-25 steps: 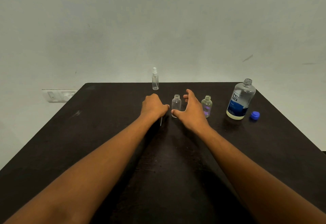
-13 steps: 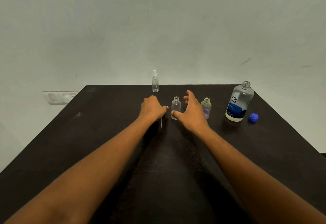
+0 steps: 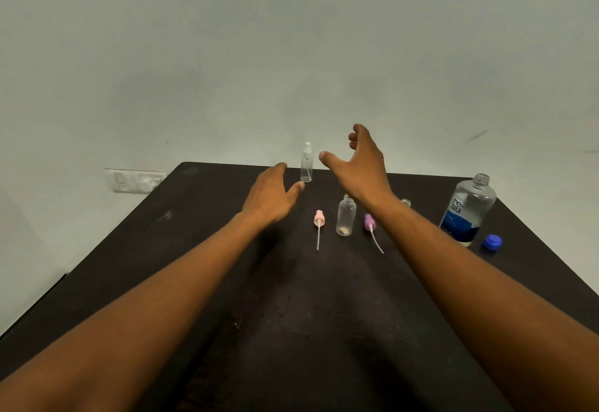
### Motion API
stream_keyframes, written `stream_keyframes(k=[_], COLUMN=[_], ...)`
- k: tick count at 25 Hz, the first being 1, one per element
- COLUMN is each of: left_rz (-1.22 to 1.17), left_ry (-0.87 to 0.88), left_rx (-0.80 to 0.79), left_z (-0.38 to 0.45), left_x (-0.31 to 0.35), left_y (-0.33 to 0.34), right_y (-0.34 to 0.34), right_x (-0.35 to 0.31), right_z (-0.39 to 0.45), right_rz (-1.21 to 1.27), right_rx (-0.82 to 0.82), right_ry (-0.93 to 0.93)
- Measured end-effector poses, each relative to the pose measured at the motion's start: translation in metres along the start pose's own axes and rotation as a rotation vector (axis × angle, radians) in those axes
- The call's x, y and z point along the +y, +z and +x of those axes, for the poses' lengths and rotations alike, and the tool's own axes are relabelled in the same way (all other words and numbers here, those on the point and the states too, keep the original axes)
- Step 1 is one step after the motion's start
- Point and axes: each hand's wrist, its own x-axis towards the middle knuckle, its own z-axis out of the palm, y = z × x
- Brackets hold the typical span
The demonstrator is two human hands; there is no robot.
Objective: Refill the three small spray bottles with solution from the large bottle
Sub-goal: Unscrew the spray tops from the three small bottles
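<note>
While two of the small bottles already stand uncapped, the third, a clear spray bottle (image 3: 306, 165) with its white pump head on, stands upright at the table's far edge, and both hands are reaching toward it, so the step in hand looks like fetching it to unscrew its sprayer before any pouring. The left hand (image 3: 270, 199) hovers just short of it, fingers loosely spread and empty, thumb tip near the bottle's base but not touching; the right hand (image 3: 359, 160) is raised above and to the right of it, wide open, thumb pointing at the bottle's neck, holding nothing. The next move probably calls for closing one hand round the slim body without tipping it, since it is narrow and light. Nearer the middle of the table stands an open clear bottle (image 3: 346, 215), seemingly almost empty, with a pink spray head (image 3: 319, 219) lying to its left and a purple spray head (image 3: 369, 222) to its right, dip tubes pointing toward the near edge. Another open bottle's mouth (image 3: 405, 202) just shows behind the right forearm. Toward the right edge the large solution bottle (image 3: 468, 209) stands uncapped, its blue cap (image 3: 492, 241) beside it. Drawing the far bottle back, the forearms could knock the open bottle or the loose heads
</note>
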Motion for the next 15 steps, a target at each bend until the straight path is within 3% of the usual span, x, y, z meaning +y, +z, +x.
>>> stream_keyframes(k=[7, 15], left_rz=[0.159, 0.153], left_ry=[0.082, 0.112], left_rx=[-0.175, -0.162], left_z=[0.024, 0.054], left_x=[-0.047, -0.088], left_y=[-0.004, 0.001], right_y=[0.081, 0.159], right_x=[-0.007, 0.04], right_z=[0.051, 0.102], right_rz=[0.066, 0.086], right_rx=[-0.024, 0.197], right_ry=[0.125, 0.373])
